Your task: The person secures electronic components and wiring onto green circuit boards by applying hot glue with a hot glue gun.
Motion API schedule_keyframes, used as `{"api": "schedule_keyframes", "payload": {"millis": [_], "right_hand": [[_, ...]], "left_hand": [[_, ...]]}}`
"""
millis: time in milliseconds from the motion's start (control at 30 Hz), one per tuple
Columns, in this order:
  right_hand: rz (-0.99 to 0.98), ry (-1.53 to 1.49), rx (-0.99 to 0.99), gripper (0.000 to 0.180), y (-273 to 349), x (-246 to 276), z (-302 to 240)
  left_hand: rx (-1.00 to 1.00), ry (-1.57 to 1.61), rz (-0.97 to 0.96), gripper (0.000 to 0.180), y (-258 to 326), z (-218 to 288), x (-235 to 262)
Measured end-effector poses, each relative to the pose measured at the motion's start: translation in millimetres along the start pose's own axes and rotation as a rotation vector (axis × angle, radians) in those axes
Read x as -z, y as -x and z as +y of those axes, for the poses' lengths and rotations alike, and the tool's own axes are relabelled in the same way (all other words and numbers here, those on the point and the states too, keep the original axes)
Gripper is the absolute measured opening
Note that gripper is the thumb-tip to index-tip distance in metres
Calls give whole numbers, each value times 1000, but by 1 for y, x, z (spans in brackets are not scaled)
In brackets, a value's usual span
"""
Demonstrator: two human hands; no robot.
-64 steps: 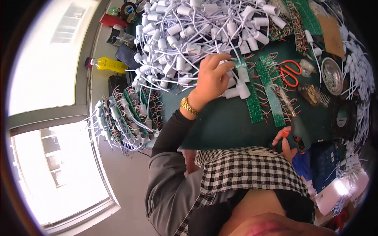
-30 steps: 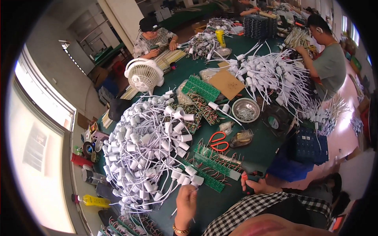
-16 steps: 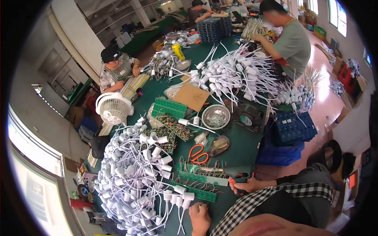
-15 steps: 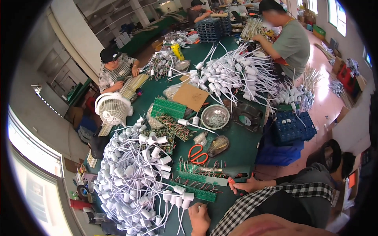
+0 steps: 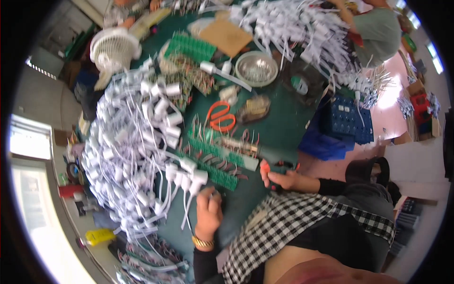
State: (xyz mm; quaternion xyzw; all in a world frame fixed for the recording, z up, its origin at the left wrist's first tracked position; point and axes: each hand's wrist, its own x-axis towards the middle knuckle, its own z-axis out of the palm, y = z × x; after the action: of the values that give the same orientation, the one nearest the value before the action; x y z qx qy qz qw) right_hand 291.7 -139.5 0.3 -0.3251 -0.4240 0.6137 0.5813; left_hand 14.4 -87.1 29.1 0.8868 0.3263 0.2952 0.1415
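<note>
My left hand [image 5: 208, 213], with a gold-coloured band at the wrist, is closed at the near edge of the work area. Its fingertips pinch something too small and blurred to name. Just beyond it hang several white lamp holders [image 5: 186, 182] with white cables. My right hand [image 5: 285, 181] is wrapped round a hand tool with red and dark handles [image 5: 265, 171]; its working end is not clear. Between and beyond my hands lie two green circuit board strips [image 5: 220, 176] with short wires standing up. Orange-handled scissors [image 5: 221, 117] rest behind them.
A large heap of white lamp holders [image 5: 127, 142] covers the left of the green table. Farther back are a metal bowl [image 5: 257, 69], a brown cardboard sheet [image 5: 226, 37], a white fan [image 5: 113, 49] and another heap. Co-workers sit across. Blue crates [image 5: 347, 120] stand at the right.
My view has tipped downward, so the table and both hands appear higher in it. My left wrist and sleeve now show. Both hands keep about the same place beside the boards.
</note>
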Motion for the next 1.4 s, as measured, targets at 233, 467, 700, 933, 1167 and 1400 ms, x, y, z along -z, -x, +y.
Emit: {"api": "schedule_keyframes", "payload": {"millis": [233,467,700,933,1167,1400], "right_hand": [[-26,27,176,33,-9,6,4],[-76,118,122,38,-13,3,-2],[-39,103,-86,34,-2,-16,-29],[-353,276,-284,34,1,0,-43],[-350,291,-319,34,4,2,-34],[-444,754,-196,23,20,22,-13]], "left_hand": [[348,-224,258,19,-29,12,-17],[360,-315,360,13,-26,12,-25],[398,-327,358,13,-23,7,-32],[433,-438,377,13,-23,6,-40],[396,-380,336,14,-15,2,-39],[355,-361,348,14,-17,2,-39]]}}
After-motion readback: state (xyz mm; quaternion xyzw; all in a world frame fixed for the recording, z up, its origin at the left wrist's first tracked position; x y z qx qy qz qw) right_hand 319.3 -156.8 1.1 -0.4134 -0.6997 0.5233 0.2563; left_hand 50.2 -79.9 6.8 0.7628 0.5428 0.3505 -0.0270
